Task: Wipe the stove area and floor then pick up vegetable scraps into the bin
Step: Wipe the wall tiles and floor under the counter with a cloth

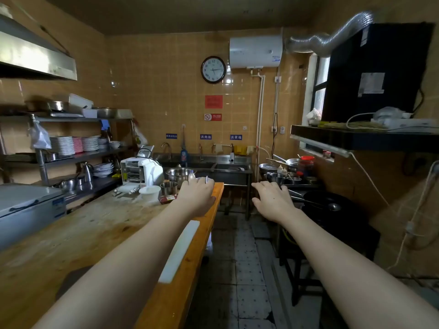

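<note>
— What is lying nearest?
— The floor (237, 257), running along the bench's (95, 233) right edge. No cloth or bin is showing.
— And the hands?
— The left hand (197, 194) is lying over the bench's far right corner, and I cannot tell its grip. The right hand (270, 201), grip wide, is pointing toward the stove (351, 224). Fetching a cloth first seems wise.

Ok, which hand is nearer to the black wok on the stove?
Right. The right hand is just left of the wok, fingers spread; the left hand is farther left, across the aisle, over the far end of the wooden table.
</note>
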### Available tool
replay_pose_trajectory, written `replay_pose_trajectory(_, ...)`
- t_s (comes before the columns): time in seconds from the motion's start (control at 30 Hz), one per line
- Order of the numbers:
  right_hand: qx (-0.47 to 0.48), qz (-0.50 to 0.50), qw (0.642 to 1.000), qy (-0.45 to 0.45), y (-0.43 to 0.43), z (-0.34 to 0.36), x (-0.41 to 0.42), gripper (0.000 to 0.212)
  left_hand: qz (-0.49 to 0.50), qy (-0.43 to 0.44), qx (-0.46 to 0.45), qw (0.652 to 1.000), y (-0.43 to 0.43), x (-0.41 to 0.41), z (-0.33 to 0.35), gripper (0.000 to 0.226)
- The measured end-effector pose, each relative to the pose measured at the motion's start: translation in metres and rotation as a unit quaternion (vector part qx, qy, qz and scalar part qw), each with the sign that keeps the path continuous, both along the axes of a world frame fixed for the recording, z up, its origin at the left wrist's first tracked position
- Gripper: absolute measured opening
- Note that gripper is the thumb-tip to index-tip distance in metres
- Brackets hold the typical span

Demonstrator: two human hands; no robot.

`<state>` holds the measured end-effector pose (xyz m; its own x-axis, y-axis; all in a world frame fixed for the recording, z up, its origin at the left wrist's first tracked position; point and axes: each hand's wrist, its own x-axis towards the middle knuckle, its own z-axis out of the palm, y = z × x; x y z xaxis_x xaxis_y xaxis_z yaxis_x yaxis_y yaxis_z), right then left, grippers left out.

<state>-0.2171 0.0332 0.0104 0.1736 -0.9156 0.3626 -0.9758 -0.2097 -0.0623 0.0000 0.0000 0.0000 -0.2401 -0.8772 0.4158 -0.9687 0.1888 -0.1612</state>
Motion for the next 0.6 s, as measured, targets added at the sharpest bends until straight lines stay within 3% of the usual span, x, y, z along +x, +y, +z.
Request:
replay_pose_trajectory(0.33,0.024,-0.001,1.000,-0.004,-0.128,-0.030,-0.002,0.051,-0.007,-0.010,0.014,1.000,-0.123,0.001,-0.026,0.047)
replay_pose_trajectory(0.6,0.044,0.009,0.999,-0.006,-0.360,-0.040,-0.066,0.046,-0.007,0.010,0.067,0.998,-0.345,-0.056,-0.041,0.050)
